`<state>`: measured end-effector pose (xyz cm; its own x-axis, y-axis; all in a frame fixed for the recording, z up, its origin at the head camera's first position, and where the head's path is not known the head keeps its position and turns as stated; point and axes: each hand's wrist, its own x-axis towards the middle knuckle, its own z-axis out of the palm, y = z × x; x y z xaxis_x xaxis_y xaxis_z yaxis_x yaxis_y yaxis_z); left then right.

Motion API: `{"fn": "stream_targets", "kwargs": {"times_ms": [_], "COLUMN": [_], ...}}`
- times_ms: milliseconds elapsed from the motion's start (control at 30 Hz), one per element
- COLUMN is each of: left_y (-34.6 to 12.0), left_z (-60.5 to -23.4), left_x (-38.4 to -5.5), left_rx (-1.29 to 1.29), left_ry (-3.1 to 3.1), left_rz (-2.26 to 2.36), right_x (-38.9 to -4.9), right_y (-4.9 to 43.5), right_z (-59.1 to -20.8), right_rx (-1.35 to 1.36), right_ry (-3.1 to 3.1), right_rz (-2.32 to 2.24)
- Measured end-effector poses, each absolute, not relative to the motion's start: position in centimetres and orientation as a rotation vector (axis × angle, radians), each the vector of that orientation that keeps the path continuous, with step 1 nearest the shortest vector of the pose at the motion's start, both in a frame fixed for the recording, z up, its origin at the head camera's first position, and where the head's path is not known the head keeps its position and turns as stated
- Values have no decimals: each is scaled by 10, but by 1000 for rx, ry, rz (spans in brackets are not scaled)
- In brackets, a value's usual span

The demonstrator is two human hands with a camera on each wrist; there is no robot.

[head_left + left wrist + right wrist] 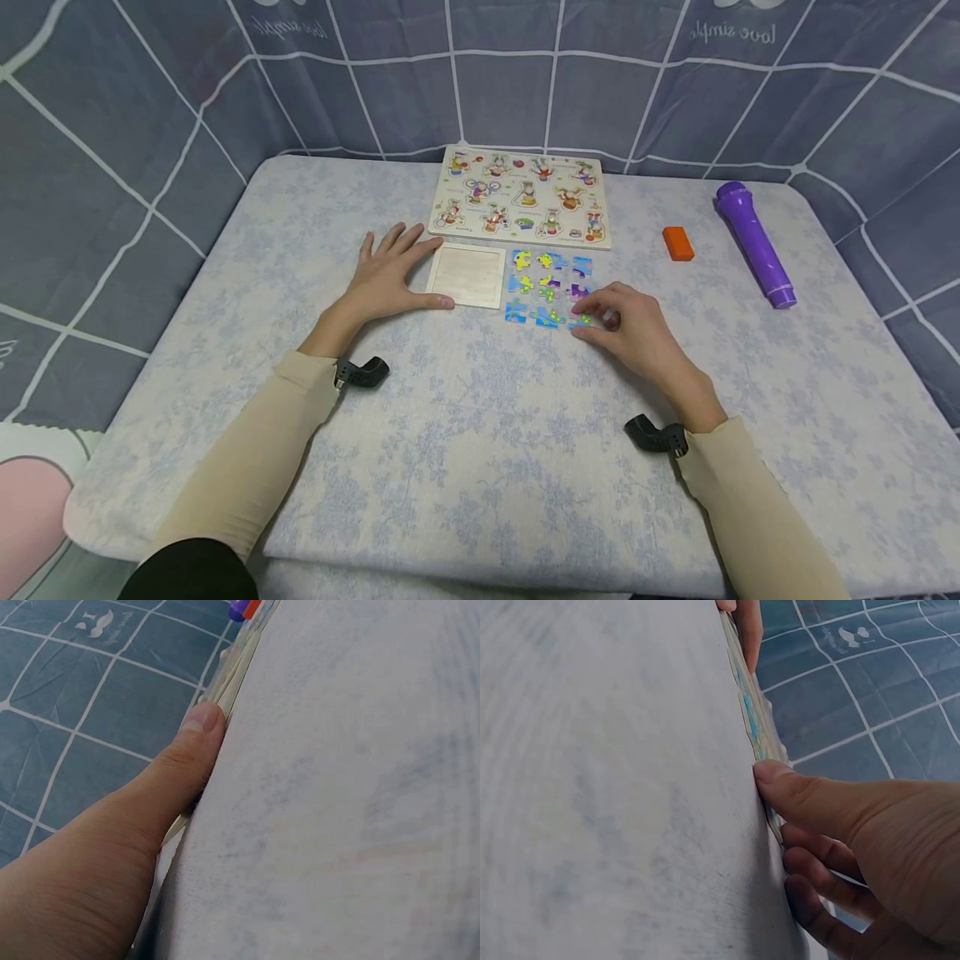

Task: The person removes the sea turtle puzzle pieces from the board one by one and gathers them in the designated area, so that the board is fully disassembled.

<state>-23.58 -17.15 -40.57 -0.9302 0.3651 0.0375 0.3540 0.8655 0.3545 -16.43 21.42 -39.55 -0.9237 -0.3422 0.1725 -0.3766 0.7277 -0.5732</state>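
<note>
A small square wooden puzzle tray (pixel 468 275) lies bare on the table. My left hand (pixel 386 279) rests at its left side with fingers spread, the thumb (pixel 199 731) at the lower edge and the index finger near the upper left corner. Right of the tray lie several jigsaw pieces (pixel 547 287) in loose rows, printed in blue, yellow, green and purple. My right hand (pixel 630 325) is at their lower right corner, its thumb and index finger pinching the corner jigsaw piece (pixel 581 319), partly hidden by the fingers. The right thumb (pixel 780 780) is low against the tabletop.
Behind the tray lies a large wooden picture board (pixel 517 198) with animal figures. An orange block (pixel 678 243) and a purple microphone-shaped cylinder (pixel 756 244) lie to the right. A patterned cloth (pixel 480 467) covers the table, and grey checked curtains (pixel 502 92) hang around it.
</note>
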Motion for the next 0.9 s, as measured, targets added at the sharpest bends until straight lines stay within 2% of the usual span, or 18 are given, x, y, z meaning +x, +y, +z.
{"fn": "stream_targets", "kwargs": {"times_ms": [400, 600, 900], "left_y": [-172, -172, -175], "left_z": [-407, -407, -409], "left_x": [-237, -236, -239], "left_rx": [589, 594, 586], "left_ry": [2999, 2999, 2996], "left_rz": [566, 574, 571], "right_x": [-165, -168, -174], "right_y": [216, 222, 234], "right_z": [-397, -396, -394], "right_rx": [583, 527, 403], "right_ry": [-2745, -2568, -2619], "right_rz": [992, 943, 933]}}
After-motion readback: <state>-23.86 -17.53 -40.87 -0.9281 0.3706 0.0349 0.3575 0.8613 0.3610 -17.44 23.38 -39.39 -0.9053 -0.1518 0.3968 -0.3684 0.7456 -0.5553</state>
